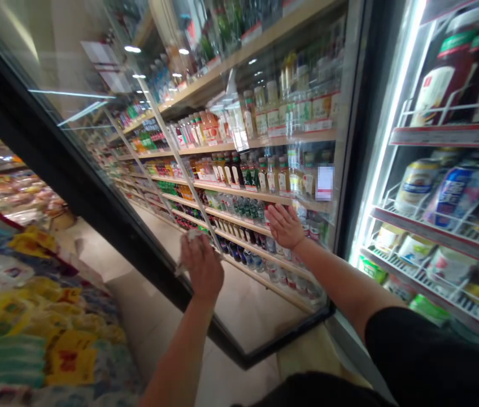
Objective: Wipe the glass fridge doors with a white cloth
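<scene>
An open glass cooler door (239, 316) swings out in front of me, its pane mirroring shelves of bottles. My left hand (202, 265) presses a crumpled pale cloth (188, 240) against the glass, fingers closed over it. My right hand (284, 226) lies flat on the pane further right, fingers stretched out and holding nothing. A black sleeve covers my right upper arm.
To the right the lit cooler (443, 226) stands open, with cans, cartons and bottles on wire-fronted shelves. At lower left lies a display of packaged goods (31, 316) in yellow and blue wrappers. Beige floor tiles (146, 322) run between the display and the door.
</scene>
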Tool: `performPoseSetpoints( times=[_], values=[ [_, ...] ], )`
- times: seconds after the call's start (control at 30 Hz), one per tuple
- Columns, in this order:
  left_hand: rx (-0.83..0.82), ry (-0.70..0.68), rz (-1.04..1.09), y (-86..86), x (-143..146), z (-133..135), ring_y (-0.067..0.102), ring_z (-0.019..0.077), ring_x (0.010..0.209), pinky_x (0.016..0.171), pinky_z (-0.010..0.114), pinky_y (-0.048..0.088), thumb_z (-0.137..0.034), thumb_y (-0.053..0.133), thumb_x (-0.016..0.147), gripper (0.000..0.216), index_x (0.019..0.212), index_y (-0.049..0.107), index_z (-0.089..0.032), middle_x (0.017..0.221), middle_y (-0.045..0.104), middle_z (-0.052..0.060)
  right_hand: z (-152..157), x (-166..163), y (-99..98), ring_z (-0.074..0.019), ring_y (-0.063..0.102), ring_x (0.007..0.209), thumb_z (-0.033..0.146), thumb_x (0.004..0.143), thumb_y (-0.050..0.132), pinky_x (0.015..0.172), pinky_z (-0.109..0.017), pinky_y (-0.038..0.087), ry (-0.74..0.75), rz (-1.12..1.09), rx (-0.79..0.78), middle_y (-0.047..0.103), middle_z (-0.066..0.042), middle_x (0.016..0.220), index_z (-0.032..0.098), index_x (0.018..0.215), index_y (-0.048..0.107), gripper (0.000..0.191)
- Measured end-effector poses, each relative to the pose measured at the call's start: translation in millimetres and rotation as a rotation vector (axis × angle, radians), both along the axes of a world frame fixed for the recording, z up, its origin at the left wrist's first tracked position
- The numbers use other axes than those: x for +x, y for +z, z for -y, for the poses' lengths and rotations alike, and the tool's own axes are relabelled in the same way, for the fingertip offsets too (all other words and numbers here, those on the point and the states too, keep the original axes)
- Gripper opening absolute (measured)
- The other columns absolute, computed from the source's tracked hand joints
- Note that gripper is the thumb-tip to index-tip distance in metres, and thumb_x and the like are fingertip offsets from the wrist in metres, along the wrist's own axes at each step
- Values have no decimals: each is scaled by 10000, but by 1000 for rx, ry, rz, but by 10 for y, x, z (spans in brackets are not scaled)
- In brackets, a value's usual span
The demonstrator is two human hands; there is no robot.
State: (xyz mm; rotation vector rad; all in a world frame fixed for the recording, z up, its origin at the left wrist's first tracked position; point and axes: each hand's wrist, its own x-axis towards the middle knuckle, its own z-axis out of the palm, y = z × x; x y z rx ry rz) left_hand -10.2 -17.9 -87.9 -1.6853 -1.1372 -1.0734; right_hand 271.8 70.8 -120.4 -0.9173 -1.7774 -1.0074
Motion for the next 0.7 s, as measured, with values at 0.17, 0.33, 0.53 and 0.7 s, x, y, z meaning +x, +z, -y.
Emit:
performPoseSetpoints(
  times=[0.17, 0.33, 0.53, 0.7],
  values=[
    [-73, -153, -157, -149, 334, -89, 176, 311, 1529, 1235, 498, 247, -156, 442, 963, 539, 1498, 397, -106, 1458, 510, 207, 16, -35, -4, -226, 443, 1437, 269, 962, 473, 1257, -459, 133, 9, -20, -11, 600, -86, 1443, 233, 1463, 504, 503],
    [-193, -296, -60, 217, 590, -136, 81, 318, 1547, 1248, 542, 187, -297, 461, 986, 679, 1578, 195, -99, 1595, 310, 217, 317, -334, 79, -252, 270, 1531, 200, 970, 413, 1246, -547, 194, 131, -259, -105, 499, -126, 1527, 170, 1510, 408, 541],
    [-353, -606, 16, 195, 740, -94, 89, 279, 1548, 1235, 494, 260, -403, 366, 1020, 732, 1601, -20, -180, 1659, 124, 190, 644, -805, 215, -220, 224, 1546, 232, 1002, 360, 1230, -458, 340, 448, -314, -329, 275, -142, 1650, 149, 1617, 29, 704],
    [-176, -496, 59, 192, 306, 26, 328, 265, 1486, 1199, 465, 340, -323, 407, 1009, 629, 1586, 191, -198, 1593, 336, 179, 556, -868, 36, -252, 239, 1541, 181, 983, 403, 1245, -465, 276, 254, -121, -214, 419, -149, 1580, 135, 1568, 299, 596]
  ],
)
